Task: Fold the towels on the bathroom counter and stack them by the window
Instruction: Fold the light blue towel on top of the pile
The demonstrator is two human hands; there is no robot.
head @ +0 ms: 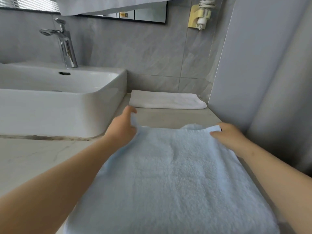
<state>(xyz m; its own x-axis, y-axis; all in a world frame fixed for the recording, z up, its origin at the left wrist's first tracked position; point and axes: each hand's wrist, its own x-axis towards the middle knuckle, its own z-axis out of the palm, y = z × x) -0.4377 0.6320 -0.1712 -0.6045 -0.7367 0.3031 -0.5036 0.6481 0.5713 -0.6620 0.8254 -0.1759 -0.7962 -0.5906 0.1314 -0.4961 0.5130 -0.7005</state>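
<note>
While the blue towel (pixel 168 179) is laid at six o'clock on the surface (pixel 168 117), its far corners are pinched by the left hand (pixel 122 127) and right hand (pixel 227 136), seemingly so the edges are kept square; the folded white towel (pixel 167 101) is parked at twelve o'clock.

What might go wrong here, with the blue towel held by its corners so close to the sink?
The left hand grips a far corner of the blue towel beside the sink, so cloth might brush the basin wall. The far edge runs uneven between it and the right hand, so the fold may land crooked. Carried forward, it might rumple the white towel folded behind.
</note>
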